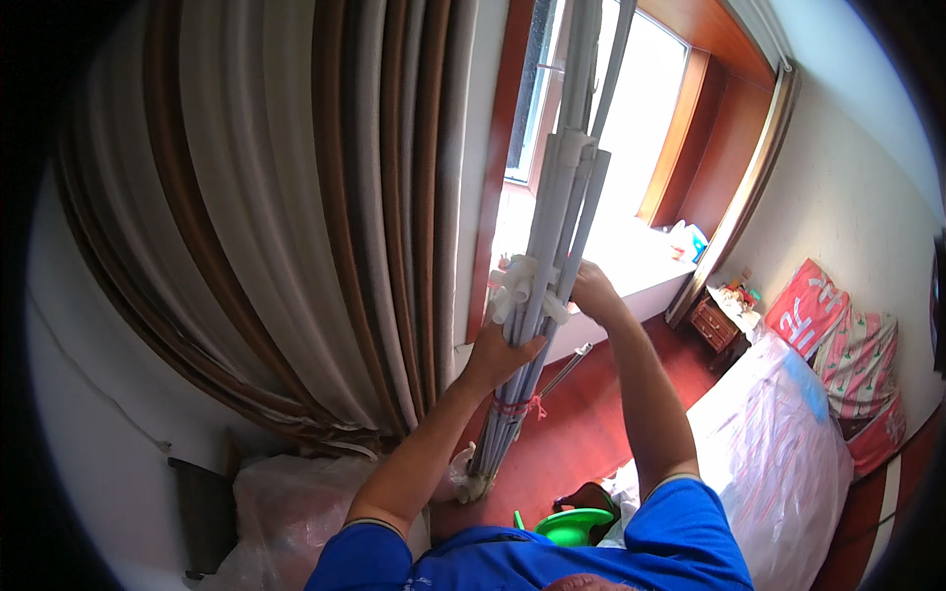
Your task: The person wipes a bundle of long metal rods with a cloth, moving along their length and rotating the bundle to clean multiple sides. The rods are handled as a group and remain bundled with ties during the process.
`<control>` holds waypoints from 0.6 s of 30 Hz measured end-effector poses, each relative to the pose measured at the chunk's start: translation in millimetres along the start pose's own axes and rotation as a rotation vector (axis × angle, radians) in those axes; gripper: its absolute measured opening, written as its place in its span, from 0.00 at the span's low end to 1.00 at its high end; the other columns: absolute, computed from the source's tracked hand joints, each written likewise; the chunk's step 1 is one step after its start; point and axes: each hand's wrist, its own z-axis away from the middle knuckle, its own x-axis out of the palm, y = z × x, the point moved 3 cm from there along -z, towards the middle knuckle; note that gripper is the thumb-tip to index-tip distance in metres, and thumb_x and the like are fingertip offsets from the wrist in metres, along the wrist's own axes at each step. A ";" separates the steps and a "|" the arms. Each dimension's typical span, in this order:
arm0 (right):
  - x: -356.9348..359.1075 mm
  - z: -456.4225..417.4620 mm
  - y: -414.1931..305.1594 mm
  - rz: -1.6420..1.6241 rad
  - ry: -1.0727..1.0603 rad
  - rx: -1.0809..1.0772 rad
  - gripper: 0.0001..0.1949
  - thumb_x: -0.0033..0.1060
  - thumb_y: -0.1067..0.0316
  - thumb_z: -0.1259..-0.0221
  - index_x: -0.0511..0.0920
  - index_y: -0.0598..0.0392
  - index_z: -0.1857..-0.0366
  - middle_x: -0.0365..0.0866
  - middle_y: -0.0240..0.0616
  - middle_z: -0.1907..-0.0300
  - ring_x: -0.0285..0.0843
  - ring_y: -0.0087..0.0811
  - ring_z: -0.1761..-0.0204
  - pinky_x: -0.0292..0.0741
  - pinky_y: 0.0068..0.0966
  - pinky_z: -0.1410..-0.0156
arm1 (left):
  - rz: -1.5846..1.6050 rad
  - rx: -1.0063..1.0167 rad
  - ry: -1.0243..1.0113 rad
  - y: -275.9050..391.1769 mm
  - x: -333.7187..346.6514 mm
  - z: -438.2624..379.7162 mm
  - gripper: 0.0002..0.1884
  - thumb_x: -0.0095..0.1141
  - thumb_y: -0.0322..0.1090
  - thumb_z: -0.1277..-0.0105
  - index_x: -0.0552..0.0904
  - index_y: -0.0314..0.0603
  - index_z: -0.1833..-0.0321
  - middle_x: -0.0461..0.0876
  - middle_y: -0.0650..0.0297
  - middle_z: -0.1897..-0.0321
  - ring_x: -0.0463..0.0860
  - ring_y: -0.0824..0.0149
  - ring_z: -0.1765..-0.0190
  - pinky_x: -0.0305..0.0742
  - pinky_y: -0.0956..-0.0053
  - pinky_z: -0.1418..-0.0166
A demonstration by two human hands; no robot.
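A tall bundle of pale grey and white tubes [547, 221] stands on end before me and reaches past the top of the view. My left hand [510, 354] grips its middle from the left, thumb across the tubes. Behind the bundle's right side is my right hand [591, 288], its fingers mostly hidden, so its grip cannot be made out. White plastic fittings [521, 284] cluster between the hands. Below them, a pink-red cord [521, 405] is tied around the tubes, and the lower ends [473, 484] are near the floor.
Striped curtains [259, 185] hang at left beside a bright window [643, 96]. One more tube [565, 369] shows behind the bundle. A plastic-covered bed [768, 443] and a wooden nightstand [717, 325] stand right. A green plastic object [576, 526] and a plastic-covered pile [295, 510] are close to me.
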 end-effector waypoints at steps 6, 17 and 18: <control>-4.6 63.8 -48.6 -0.206 0.299 -0.318 0.41 0.59 0.39 0.26 0.60 0.62 0.22 0.76 0.50 0.33 0.74 0.40 0.31 0.70 0.42 0.27 | -0.201 0.119 0.122 -5.1 16.4 0.9 0.36 0.77 0.42 0.45 0.78 0.33 0.36 0.83 0.47 0.48 0.85 0.47 0.45 0.80 0.56 0.39; 10.3 66.7 -127.4 -0.078 0.474 -0.202 0.35 0.70 0.66 0.35 0.61 0.61 0.28 0.78 0.46 0.43 0.79 0.35 0.41 0.78 0.34 0.36 | -0.302 0.333 -0.042 -8.2 5.6 -9.9 0.32 0.74 0.43 0.37 0.77 0.29 0.37 0.77 0.44 0.42 0.80 0.45 0.39 0.75 0.54 0.32; 7.4 67.8 -127.6 -0.078 0.499 -0.158 0.34 0.69 0.66 0.35 0.62 0.61 0.28 0.79 0.46 0.44 0.79 0.35 0.41 0.78 0.34 0.36 | -0.278 0.392 -0.064 -7.6 2.9 -11.5 0.29 0.72 0.42 0.34 0.78 0.30 0.37 0.78 0.46 0.43 0.81 0.47 0.40 0.75 0.55 0.32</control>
